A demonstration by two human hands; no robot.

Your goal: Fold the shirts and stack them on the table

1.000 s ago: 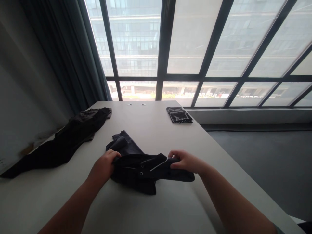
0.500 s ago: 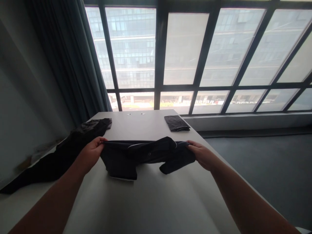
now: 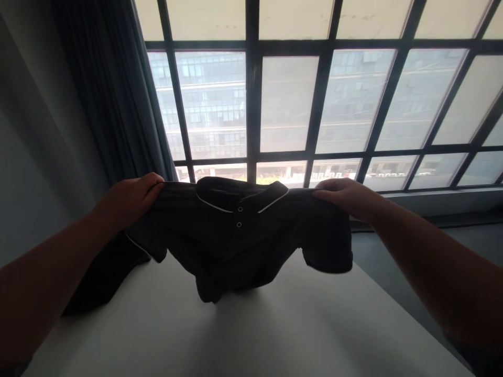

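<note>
A black polo shirt (image 3: 251, 246) hangs stretched between my two hands, its front facing me. White piping edges its collar, and two ring-like buttons run down the placket. My left hand (image 3: 137, 196) pinches the shoulder on the left. On the other shoulder, my right hand (image 3: 341, 193) is closed with the thumb and fingers gripping the cloth. Both short sleeves droop below my hands. The shirt's lower part hangs bunched just over the white table; whether it touches the surface I cannot tell.
A dark garment (image 3: 106, 275) lies on the left of the white table (image 3: 275, 335), partly behind my left arm. Beyond stand a large framed window (image 3: 288, 104) and a dark curtain (image 3: 106, 94). Grey floor (image 3: 396, 267) shows past the table's right edge.
Both hands have risen and spread slightly apart with the polo shirt. Its front has dropped open to show collar and buttons. The view has tilted up, and the striped folded cloth is now hidden.
</note>
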